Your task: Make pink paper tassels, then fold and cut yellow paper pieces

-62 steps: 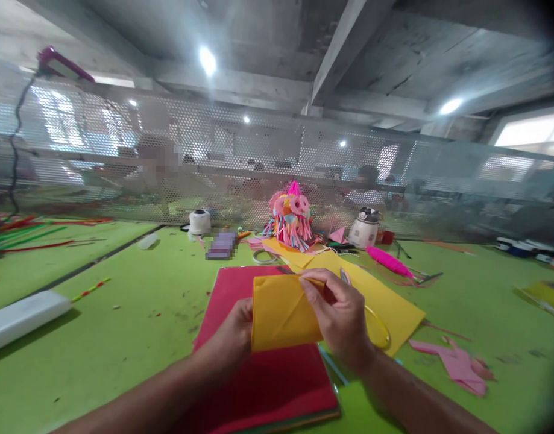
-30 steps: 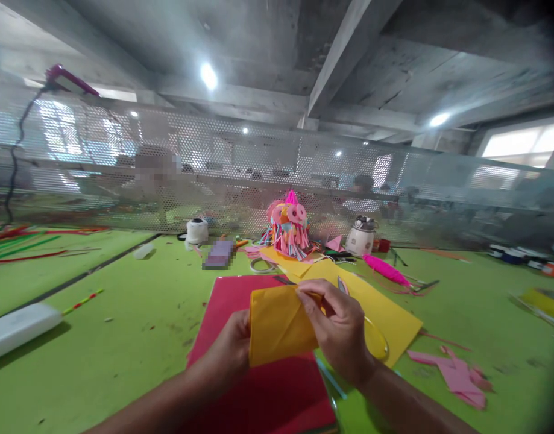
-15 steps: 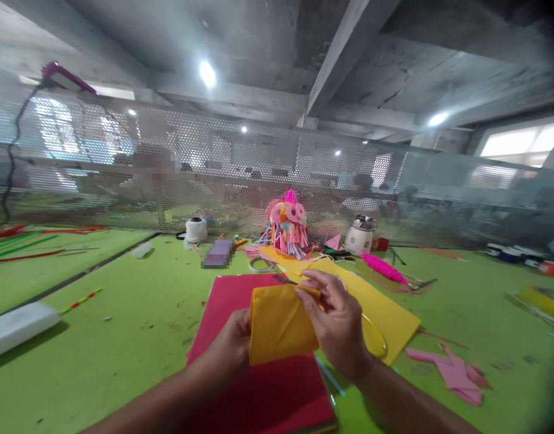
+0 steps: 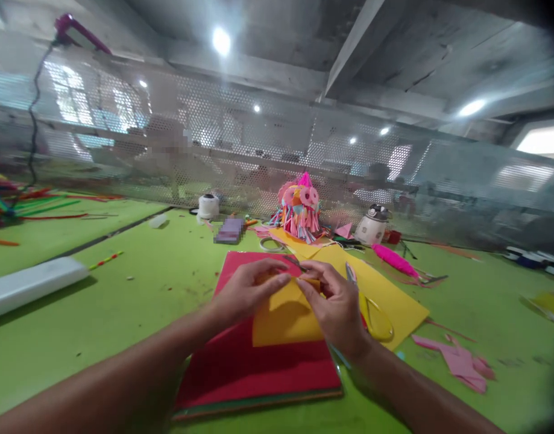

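A folded piece of yellow paper [image 4: 286, 322] lies over a stack of coloured paper with a red sheet [image 4: 263, 374] on top. My left hand [image 4: 254, 288] pinches its upper edge from the left, the fingers curled over. My right hand [image 4: 333, 298] grips the upper right corner between thumb and fingers. Both hands' fingertips nearly meet at the top edge. Just right of my right hand, yellow-handled scissors [image 4: 380, 319] rest on a large yellow sheet [image 4: 410, 310]. The stack's far edge is partly hidden by my hands.
Behind stands a pink fringed paper figure [image 4: 301, 208]. A roll of tape [image 4: 272, 244], a white spool [image 4: 208, 207], a white bottle [image 4: 371, 226] and a bright pink bundle [image 4: 395, 260] lie around it. Pink scraps [image 4: 462, 361] are at right, a white box [image 4: 37, 286] at left. A perforated screen [image 4: 240, 144] borders the table.
My left hand has moved from the paper's left side up to its top edge. The yellow paper is lowered toward the red sheet. The camera view has tilted down slightly.
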`<state>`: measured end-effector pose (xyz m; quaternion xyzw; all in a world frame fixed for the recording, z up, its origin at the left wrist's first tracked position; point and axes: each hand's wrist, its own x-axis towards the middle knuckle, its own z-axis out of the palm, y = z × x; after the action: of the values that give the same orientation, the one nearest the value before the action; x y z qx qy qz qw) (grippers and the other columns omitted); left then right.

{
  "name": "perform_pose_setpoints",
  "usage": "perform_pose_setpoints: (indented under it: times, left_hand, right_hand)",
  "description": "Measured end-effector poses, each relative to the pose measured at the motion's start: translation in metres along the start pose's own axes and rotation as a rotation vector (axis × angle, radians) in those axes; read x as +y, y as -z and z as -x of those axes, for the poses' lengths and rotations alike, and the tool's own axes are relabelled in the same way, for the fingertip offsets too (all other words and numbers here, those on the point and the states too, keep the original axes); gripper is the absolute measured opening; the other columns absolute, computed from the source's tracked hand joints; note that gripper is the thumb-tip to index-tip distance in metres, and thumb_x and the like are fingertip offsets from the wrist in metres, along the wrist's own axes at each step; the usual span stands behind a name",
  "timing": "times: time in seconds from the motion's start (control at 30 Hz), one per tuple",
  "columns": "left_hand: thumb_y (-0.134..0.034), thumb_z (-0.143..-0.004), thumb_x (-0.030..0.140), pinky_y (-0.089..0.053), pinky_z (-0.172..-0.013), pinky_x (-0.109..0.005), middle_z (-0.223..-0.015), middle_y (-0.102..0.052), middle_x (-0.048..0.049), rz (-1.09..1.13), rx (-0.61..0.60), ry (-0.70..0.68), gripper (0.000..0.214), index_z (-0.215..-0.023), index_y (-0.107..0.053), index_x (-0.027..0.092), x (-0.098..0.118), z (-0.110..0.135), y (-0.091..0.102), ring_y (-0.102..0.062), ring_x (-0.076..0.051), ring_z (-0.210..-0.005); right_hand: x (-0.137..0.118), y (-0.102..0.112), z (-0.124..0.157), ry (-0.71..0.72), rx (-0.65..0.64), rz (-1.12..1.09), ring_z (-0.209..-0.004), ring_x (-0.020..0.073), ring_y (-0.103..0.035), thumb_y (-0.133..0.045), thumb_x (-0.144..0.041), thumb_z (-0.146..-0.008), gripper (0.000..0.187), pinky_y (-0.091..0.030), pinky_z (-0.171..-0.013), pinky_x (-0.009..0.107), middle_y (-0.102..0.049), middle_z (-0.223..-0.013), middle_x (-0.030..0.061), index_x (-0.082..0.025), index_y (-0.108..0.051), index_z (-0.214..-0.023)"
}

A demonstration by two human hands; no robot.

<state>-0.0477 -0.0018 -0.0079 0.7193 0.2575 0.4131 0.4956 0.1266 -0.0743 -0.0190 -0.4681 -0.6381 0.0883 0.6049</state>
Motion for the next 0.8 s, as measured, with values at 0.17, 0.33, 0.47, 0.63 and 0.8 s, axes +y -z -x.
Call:
perform_pose_setpoints:
  times: [0.17,0.33,0.47,0.63,0.8]
  left_hand:
    - [-0.057,-0.089,0.038,-0.04,-0.061,-0.024,-0.074,-0.07,-0.0062,-0.512,0.004,-0.309,0.027,-0.088,-0.074,0.017,-0.013,0.0,-0.001,-0.057,-0.015,-0.062]
    - [-0.05,-0.091,0.029,-0.038,-0.061,-0.025,-0.077,-0.07,-0.0094,-0.733,-0.127,-0.335,0.026,-0.094,-0.073,0.017,-0.007,0.002,0.0,-0.058,-0.017,-0.063]
    - [-0.052,-0.089,0.025,-0.034,-0.058,-0.025,-0.068,-0.066,-0.0072,-0.709,-0.174,-0.252,0.022,-0.091,-0.072,0.016,-0.005,0.003,-0.002,-0.051,-0.014,-0.054]
    - [-0.048,-0.089,0.022,-0.031,-0.054,-0.023,-0.066,-0.064,-0.0041,-0.612,-0.199,-0.225,0.022,-0.082,-0.067,0.015,-0.009,0.0,-0.002,-0.051,-0.013,-0.054]
    - [-0.046,-0.087,0.017,-0.03,-0.053,-0.022,-0.066,-0.063,-0.0027,-0.617,-0.209,-0.203,0.02,-0.079,-0.064,0.014,-0.012,-0.003,-0.005,-0.05,-0.012,-0.056]
  right_hand:
    - [0.007,-0.003,0.003,-0.035,-0.069,0.045,-0.073,0.0144,-0.066,-0.063,-0.024,-0.085,0.023,-0.054,-0.069,0.025,-0.069,-0.083,0.003,-0.019,-0.064,-0.108]
    - [0.011,-0.003,0.003,-0.03,-0.119,0.049,-0.074,0.0148,-0.067,-0.064,-0.024,-0.085,0.023,-0.055,-0.068,0.024,-0.068,-0.082,0.0025,-0.02,-0.065,-0.108]
    - [0.011,-0.004,0.003,-0.026,-0.137,0.037,-0.076,0.0157,-0.068,-0.064,-0.026,-0.085,0.022,-0.056,-0.072,0.026,-0.07,-0.085,0.0034,-0.02,-0.065,-0.107]
    - [0.013,-0.003,0.001,-0.034,-0.166,0.009,-0.083,0.0168,-0.069,-0.065,-0.026,-0.084,0.022,-0.056,-0.078,0.028,-0.072,-0.095,0.0047,-0.02,-0.066,-0.105]
    - [0.017,0.0,-0.004,-0.116,-0.213,-0.065,-0.084,0.0175,-0.068,-0.066,-0.029,-0.082,0.026,-0.055,-0.071,0.027,-0.072,-0.094,0.0053,-0.02,-0.066,-0.106]
